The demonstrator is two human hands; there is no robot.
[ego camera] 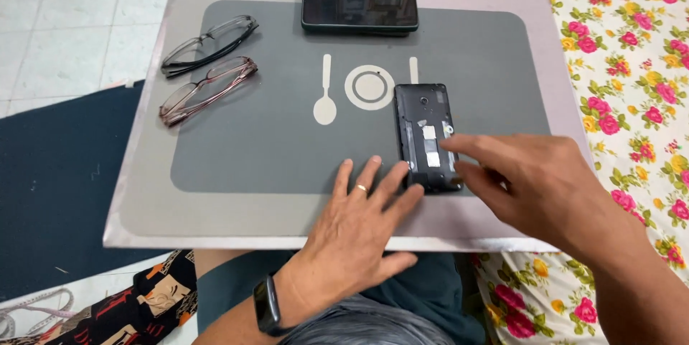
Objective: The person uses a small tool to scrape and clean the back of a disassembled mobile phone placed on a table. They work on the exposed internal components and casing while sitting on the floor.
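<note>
A small black phone with its back cover off (425, 130) lies on the grey lap tray (273, 144), its inside showing. My left hand (355, 227) rests flat on the tray, fingers spread, its fingertips against the phone's lower left corner. My right hand (535, 180) reaches in from the right, forefinger and thumb touching the phone's right edge and lower end. A ring sits on my left hand and a black band on the wrist.
A larger dark phone (359, 8) lies screen-up at the tray's far edge. Two pairs of glasses, black (208, 44) and brownish (207, 90), lie folded at the left. A flowered sheet (631, 65) lies to the right, a dark mat (57, 173) to the left.
</note>
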